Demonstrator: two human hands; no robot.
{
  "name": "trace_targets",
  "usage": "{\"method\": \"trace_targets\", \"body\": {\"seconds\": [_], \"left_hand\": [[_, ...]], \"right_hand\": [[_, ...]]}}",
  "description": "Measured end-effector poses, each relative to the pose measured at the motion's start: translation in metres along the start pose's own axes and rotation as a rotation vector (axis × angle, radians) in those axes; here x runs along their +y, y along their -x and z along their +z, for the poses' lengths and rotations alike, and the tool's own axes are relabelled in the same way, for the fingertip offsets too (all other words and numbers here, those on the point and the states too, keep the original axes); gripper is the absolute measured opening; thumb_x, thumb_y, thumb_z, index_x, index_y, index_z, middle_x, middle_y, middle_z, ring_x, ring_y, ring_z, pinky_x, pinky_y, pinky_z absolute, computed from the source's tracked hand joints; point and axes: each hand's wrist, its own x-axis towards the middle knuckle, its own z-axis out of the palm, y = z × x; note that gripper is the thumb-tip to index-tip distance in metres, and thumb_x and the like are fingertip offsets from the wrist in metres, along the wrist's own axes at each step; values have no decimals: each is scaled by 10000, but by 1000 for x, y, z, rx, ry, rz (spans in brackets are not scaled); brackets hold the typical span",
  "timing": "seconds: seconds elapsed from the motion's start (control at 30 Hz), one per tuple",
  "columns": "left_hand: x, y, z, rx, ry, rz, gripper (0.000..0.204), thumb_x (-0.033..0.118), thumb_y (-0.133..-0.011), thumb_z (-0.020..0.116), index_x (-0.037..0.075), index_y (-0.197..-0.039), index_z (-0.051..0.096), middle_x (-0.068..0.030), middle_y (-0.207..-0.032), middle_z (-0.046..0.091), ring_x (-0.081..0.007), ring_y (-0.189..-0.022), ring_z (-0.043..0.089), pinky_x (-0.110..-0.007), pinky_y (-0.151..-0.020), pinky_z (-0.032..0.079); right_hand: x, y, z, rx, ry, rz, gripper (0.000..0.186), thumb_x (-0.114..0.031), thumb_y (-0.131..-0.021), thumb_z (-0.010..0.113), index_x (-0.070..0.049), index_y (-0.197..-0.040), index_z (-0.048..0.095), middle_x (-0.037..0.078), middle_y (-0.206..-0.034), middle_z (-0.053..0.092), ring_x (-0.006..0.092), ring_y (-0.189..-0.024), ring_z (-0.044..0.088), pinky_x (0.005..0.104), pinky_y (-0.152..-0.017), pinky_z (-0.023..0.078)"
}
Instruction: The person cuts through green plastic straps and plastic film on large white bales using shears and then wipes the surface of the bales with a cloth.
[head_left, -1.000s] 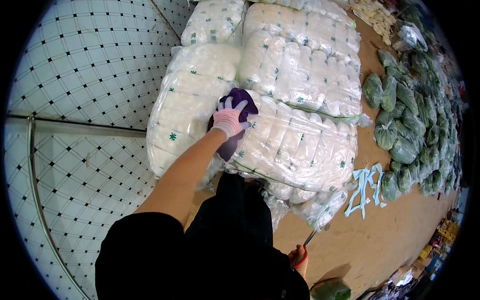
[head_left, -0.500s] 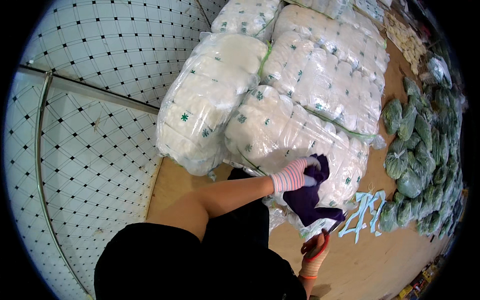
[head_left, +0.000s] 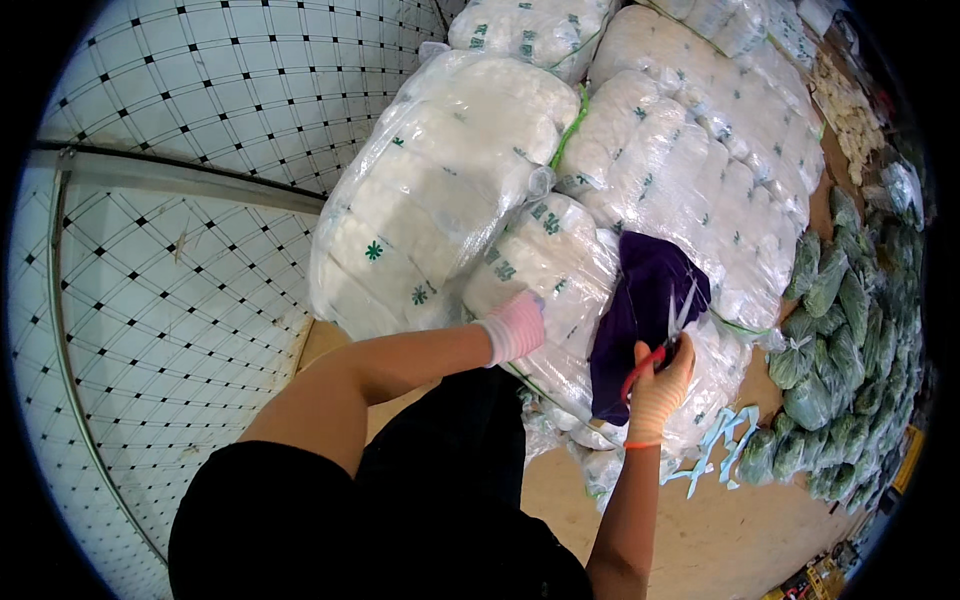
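Note:
My right hand [head_left: 662, 392], in a pale orange fingertip-free glove, holds red-handled scissors [head_left: 678, 318] with the blades spread apart and pointing away from me. Under the blades a dark purple cloth [head_left: 630, 290] lies spread over a plastic-wrapped white bundle [head_left: 560, 275]. To the left, my left hand [head_left: 517, 327], in a pink striped glove, is closed against the near side of that bundle. Its fingers are mostly hidden, so what they hold cannot be made out. A green cord [head_left: 570, 130] runs between the bundles.
More wrapped white bundles [head_left: 450, 130] are stacked beyond. Light blue strips [head_left: 715, 450] lie on the brown floor [head_left: 690, 540] to the right, next to many green filled bags [head_left: 815, 400]. A tiled wall [head_left: 190, 260] with a metal rail [head_left: 70, 350] stands at the left.
My left hand has let go of the purple cloth and moved left onto the bundle. The cloth now lies spread out. My right hand has risen onto it with the scissors opened.

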Motion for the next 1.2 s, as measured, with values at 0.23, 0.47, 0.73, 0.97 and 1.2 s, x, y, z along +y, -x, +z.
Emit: {"method": "trace_targets", "body": {"seconds": [0.23,0.47,0.73,0.97,1.2], "left_hand": [[-8,60,44,420,304,8,320,204,-789,439,130,-1065,583,-48,-1044,576,-214,-824,546,-331,-712,437],[3,66,73,466,342,-92,302,250,-827,430,202,-1090,572,-71,-1114,537,-225,-862,535,-371,-715,432],[21,64,92,406,420,-270,284,319,-828,450,269,-1075,579,-81,-1074,504,-252,-1006,467,-394,-761,387],[11,68,71,399,496,-209,356,236,-852,389,229,-1168,551,-126,-958,519,-281,-882,506,-409,-753,404],[12,67,64,210,519,-151,385,189,-848,378,169,-1208,514,-145,-997,551,-275,-910,530,-425,-792,408]], "right_hand": [[-2,-34,59,33,251,-32,531,-103,-612,716,-3,-1093,515,176,-979,574,347,-905,537,395,-814,423],[-95,9,119,-569,-151,-377,284,-118,-617,609,-44,-884,545,157,-751,555,356,-734,541,448,-650,410],[-80,19,110,-681,-80,-428,393,-139,-661,621,-64,-1034,525,150,-786,568,344,-766,547,436,-684,439],[7,21,48,-534,163,-486,307,-100,-602,623,-40,-874,494,165,-712,535,367,-731,527,462,-685,423],[-90,-1,129,-375,51,-636,310,-125,-650,621,-56,-933,515,156,-780,535,359,-796,519,452,-711,406]]}}
